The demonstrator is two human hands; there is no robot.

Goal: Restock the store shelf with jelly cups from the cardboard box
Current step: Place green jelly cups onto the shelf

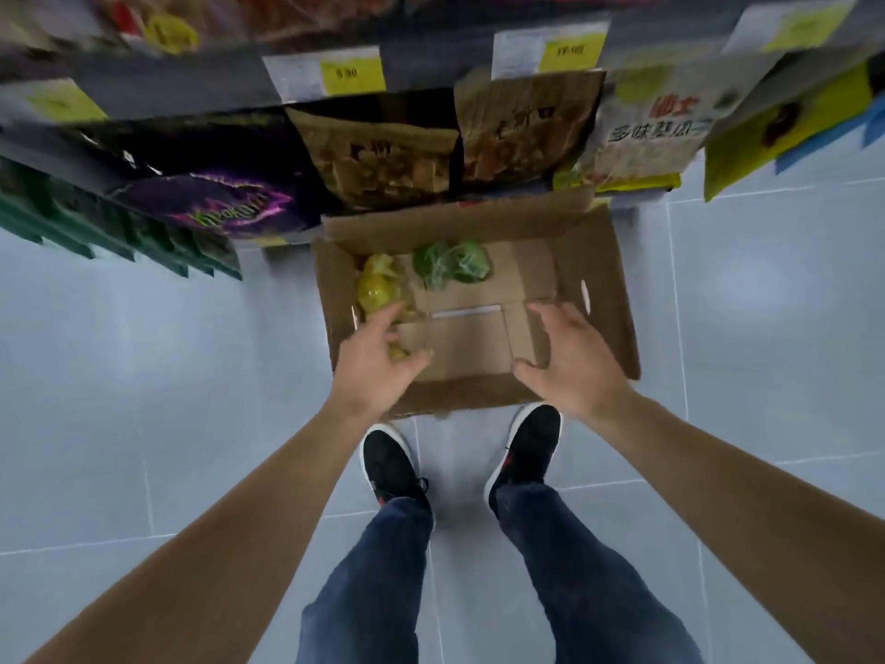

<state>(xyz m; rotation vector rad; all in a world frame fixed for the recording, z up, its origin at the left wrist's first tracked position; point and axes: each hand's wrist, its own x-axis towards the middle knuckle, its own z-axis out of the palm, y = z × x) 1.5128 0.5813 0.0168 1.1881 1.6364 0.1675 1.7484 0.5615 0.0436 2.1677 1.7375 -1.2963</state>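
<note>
An open cardboard box (594, 261) stands on the floor against the shelf. Inside it lie a yellow bag of jelly cups (376, 287) at the left and a green bag of jelly cups (452, 263) at the back. My left hand (378, 361) is over the box's near left part, fingers spread and loosely bent right at the yellow bag; I cannot see a closed grip. My right hand (572, 366) hovers open over the box's bare right part and holds nothing.
The store shelf (421, 64) rises behind the box, with price tags (352, 74) and packed snack bags, brown (383, 151), purple (225, 203) and white (646, 136). My two feet in black shoes (390, 464) stand on the pale tiled floor just before the box.
</note>
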